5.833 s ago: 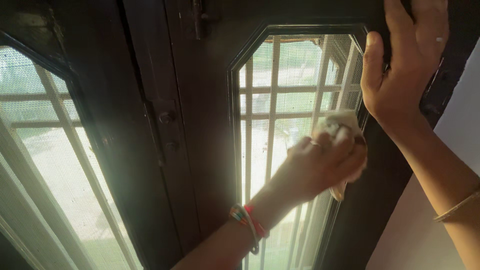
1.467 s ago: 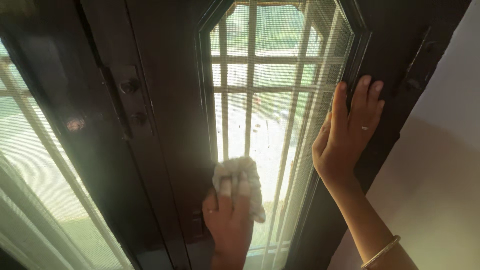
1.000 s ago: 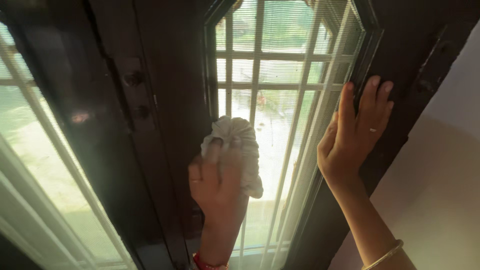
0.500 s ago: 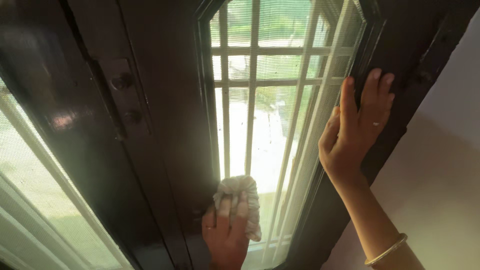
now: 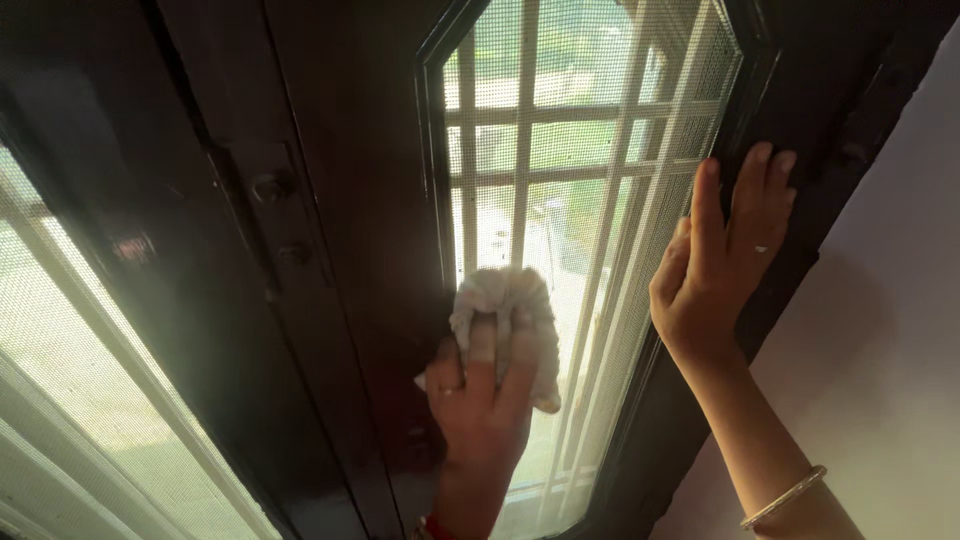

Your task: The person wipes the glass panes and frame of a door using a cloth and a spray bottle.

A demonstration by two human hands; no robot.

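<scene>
My left hand (image 5: 480, 400) presses a crumpled pale cloth (image 5: 505, 315) against the mesh screen (image 5: 590, 170) of a dark wooden window panel, near the left side of its frame. My fingers lie spread over the cloth. My right hand (image 5: 720, 265) rests flat, fingers apart, on the dark right frame (image 5: 810, 210) of the same panel. A ring shows on one finger and a thin bangle (image 5: 785, 497) on that wrist.
A dark wooden post with a metal latch plate (image 5: 275, 215) separates this panel from a second mesh window (image 5: 70, 340) at the left. A metal grille (image 5: 525, 130) stands behind the mesh. A pale wall (image 5: 890, 330) lies to the right.
My left hand has slid the cloth up the left side of the screen from the low position half a second ago. My right hand has stayed on the frame.
</scene>
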